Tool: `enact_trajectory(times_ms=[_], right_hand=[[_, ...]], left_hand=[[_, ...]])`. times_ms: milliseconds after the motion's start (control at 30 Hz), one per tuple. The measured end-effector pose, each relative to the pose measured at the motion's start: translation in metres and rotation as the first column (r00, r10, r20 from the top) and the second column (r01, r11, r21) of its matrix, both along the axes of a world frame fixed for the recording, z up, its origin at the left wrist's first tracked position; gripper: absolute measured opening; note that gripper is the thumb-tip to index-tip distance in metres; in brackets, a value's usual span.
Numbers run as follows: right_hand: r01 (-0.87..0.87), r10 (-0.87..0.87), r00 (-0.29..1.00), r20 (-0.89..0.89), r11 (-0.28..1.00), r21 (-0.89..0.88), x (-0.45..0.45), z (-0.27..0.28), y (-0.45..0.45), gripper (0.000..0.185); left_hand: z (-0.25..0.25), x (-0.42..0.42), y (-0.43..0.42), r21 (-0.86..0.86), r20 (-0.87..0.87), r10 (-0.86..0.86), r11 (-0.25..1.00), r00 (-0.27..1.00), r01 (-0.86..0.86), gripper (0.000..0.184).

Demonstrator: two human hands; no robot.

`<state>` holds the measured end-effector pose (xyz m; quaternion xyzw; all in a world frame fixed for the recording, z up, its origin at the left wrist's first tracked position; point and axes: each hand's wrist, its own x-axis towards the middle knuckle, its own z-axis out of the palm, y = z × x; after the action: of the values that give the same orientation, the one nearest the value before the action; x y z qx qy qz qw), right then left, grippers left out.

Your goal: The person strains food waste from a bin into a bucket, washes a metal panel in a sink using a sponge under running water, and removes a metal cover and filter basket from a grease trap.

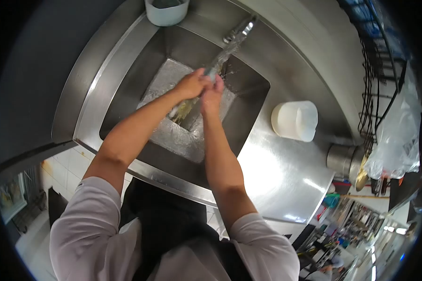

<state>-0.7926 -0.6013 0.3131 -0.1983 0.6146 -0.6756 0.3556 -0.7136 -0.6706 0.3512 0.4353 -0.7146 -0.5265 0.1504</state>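
Both my hands are close together over a steel sink [126,103], under water running from the faucet [239,32]. My left hand [191,85] is curled at the stream, its fingers near a small greyish item [211,74] that is blurred by the water. Just to its right, my right hand [212,93] is bent toward the same item. What either hand grips cannot be made out. Below them, something yellowish [185,111] shows in the sink, blurred, with splashing water around it.
A white container [168,15] stands on the sink's back left edge. Another white container [295,121] is on the steel counter [272,178] to the right. Beyond are metal pots [340,158], a black wire rack [384,70] and a clear plastic bag [395,150].
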Motion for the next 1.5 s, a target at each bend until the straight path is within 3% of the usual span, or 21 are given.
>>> enact_trajectory(times_ms=[67, 133, 167, 200, 233, 267, 333, 367, 433, 467, 500, 533, 633, 733, 833, 933, 1033, 1233, 1300, 1433, 1500], right_hand=[[-0.055, 0.043, 0.972, -0.232, 0.997, -0.048, 0.021, -0.011, -0.003, 0.039], [-0.062, 0.03, 0.798, -0.602, 0.998, -0.032, 0.05, -0.021, 0.003, 0.037], [-0.007, -0.039, 0.976, -0.216, 0.978, -0.207, 0.043, -0.042, -0.006, 0.037], [0.111, -0.037, 0.974, 0.223, 0.936, -0.333, 0.033, -0.082, -0.015, 0.038], [0.264, 0.038, 0.79, 0.612, 0.88, -0.396, 0.02, -0.121, -0.03, 0.038], [0.208, 0.171, 0.622, 0.764, 0.904, -0.372, -0.017, -0.156, -0.033, 0.037], [0.197, 0.133, 0.5, 0.856, 0.945, -0.263, -0.034, -0.176, -0.036, 0.034], [0.252, -0.012, 0.586, 0.81, 0.953, -0.168, -0.029, -0.179, -0.035, 0.032], [0.227, -0.204, 0.954, 0.221, 0.97, -0.086, -0.021, -0.169, -0.023, 0.03], [0.146, -0.154, 0.919, -0.364, 0.988, -0.051, -0.002, -0.13, -0.02, 0.03], [0.095, -0.036, 0.571, -0.82, 0.995, 0.023, 0.011, -0.094, -0.02, 0.029], [0.057, 0.061, 0.683, -0.728, 0.989, 0.135, 0.011, -0.074, -0.021, 0.037], [-0.005, 0.261, 0.685, -0.68, 0.935, 0.353, -0.041, -0.121, -0.048, 0.043], [0.064, 0.334, 0.767, -0.548, 0.81, 0.583, -0.044, -0.058, -0.039, 0.041], [0.158, 0.526, 0.536, -0.66, 0.706, 0.69, -0.02, -0.062, -0.023, 0.037], [0.075, 0.106, 0.521, -0.847, 0.983, 0.169, -0.002, -0.043, -0.019, 0.033], [-0.143, 0.337, 0.693, -0.638, 0.931, 0.336, -0.041, -0.034, -0.052, 0.036], [0.023, 0.262, 0.313, -0.913, 0.959, 0.283, -0.066, -0.078, -0.068, 0.046], [-0.126, 0.261, 0.506, -0.822, 0.965, 0.229, -0.067, -0.079, -0.073, 0.042], [-0.27, 0.3, 0.927, -0.223, 0.95, 0.157, -0.087, -0.088, -0.076, 0.038], [-0.209, 0.307, 0.773, -0.556, 0.95, 0.234, -0.054, -0.061, -0.044, 0.039]], left_hand=[[-0.037, 0.018, -0.015, -0.002, -0.04, 0.033, 0.999, 0.999, -0.033, 0.061], [0.009, 0.025, -0.007, 0.023, 0.123, 0.043, 0.999, 0.991, -0.047, 0.058], [0.023, 0.034, 0.0, 0.034, 0.209, 0.064, 0.997, 0.976, -0.073, 0.057], [0.006, 0.042, 0.006, -0.018, 0.19, 0.061, 0.998, 0.98, -0.058, 0.054], [-0.021, 0.048, 0.008, -0.078, 0.169, 0.063, 0.996, 0.984, -0.051, 0.051], [-0.039, 0.054, 0.01, -0.128, 0.148, 0.061, 0.991, 0.987, -0.042, 0.049], [-0.044, 0.055, 0.015, -0.122, 0.096, 0.087, 0.99, 0.992, -0.075, 0.049], [-0.042, 0.055, 0.019, -0.11, 0.062, 0.1, 0.99, 0.993, -0.092, 0.049], [-0.048, 0.052, 0.018, -0.099, -0.021, 0.067, 0.993, 0.998, -0.069, 0.051], [-0.059, 0.05, 0.017, -0.088, -0.028, 0.063, 0.994, 0.998, -0.065, 0.051], [-0.065, 0.048, 0.015, -0.078, -0.033, 0.059, 0.995, 0.998, -0.062, 0.052], [-0.064, 0.047, 0.017, -0.077, 0.007, 0.046, 0.996, 0.999, -0.045, 0.052], [-0.051, 0.047, 0.021, -0.029, 0.095, 0.006, 1.0, 0.995, -0.003, 0.052], [-0.034, 0.043, 0.015, 0.064, 0.07, -0.04, 0.997, 0.997, 0.035, 0.051], [-0.042, 0.04, 0.013, 0.043, 0.028, -0.029, 0.999, 0.999, 0.028, 0.052], [-0.036, 0.041, 0.009, 0.016, -0.013, -0.053, 0.998, 0.999, 0.053, 0.056], [-0.029, 0.045, 0.011, 0.025, -0.039, -0.08, 0.996, 0.996, 0.081, 0.06], [-0.04, 0.045, 0.015, 0.003, -0.068, -0.054, 0.998, 0.996, 0.055, 0.063], [-0.029, 0.049, 0.009, 0.05, 0.08, -0.103, 0.994, 0.991, 0.099, 0.063], [-0.08, 0.041, 0.003, 0.053, -0.19, -0.105, 0.992, 0.976, 0.117, 0.064], [-0.11, 0.031, -0.006, 0.157, -0.373, -0.069, 0.978, 0.925, 0.136, 0.065]])
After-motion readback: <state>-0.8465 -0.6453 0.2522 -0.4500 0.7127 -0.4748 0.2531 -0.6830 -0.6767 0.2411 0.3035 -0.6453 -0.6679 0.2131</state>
